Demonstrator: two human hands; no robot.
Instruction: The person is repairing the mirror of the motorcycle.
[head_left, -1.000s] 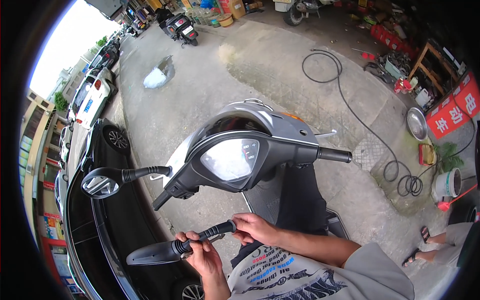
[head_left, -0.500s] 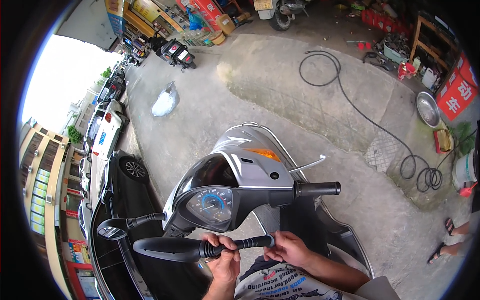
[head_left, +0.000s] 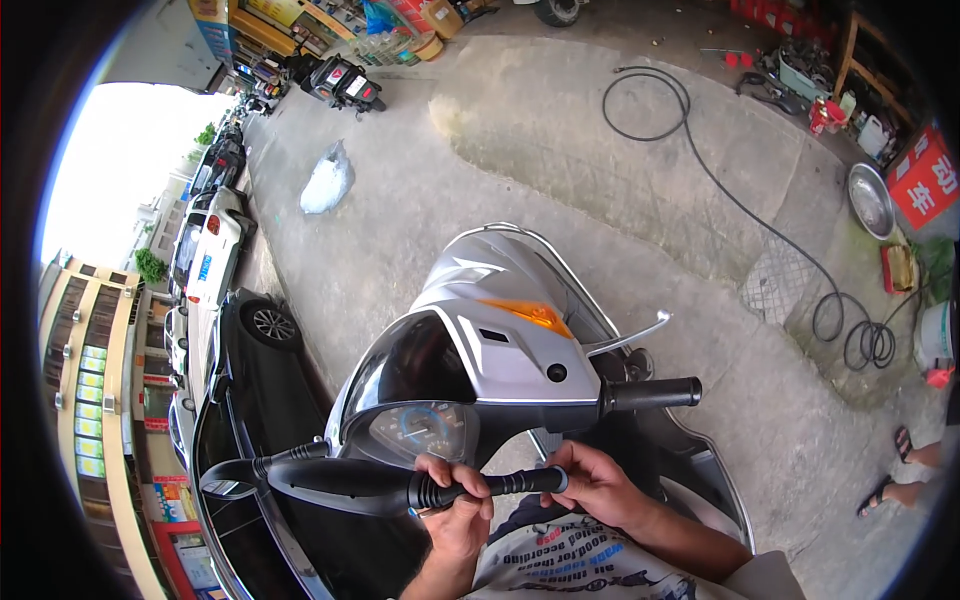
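Observation:
A black scooter mirror lies sideways in front of me, its rounded back toward me. My left hand is closed around the ribbed boot where its stem meets the housing. At the stem's other end, my right hand pinches the tip with thumb and fingers. Just beyond is a silver scooter with a speedometer, partly covered by the mirror. The other mirror is mounted on the scooter's left side. The scooter's right handlebar grip and brake lever are apart from my hands.
A black car stands close on the left. A black hose coils over the concrete at the right, near a metal basin. A person's sandalled feet show at the right edge. Another scooter is parked farther off.
The view has tilted, and the scooter looks nearer. The held mirror has shifted slightly to the right with both hands and now overlaps the speedometer's lower edge. Both grips are unchanged.

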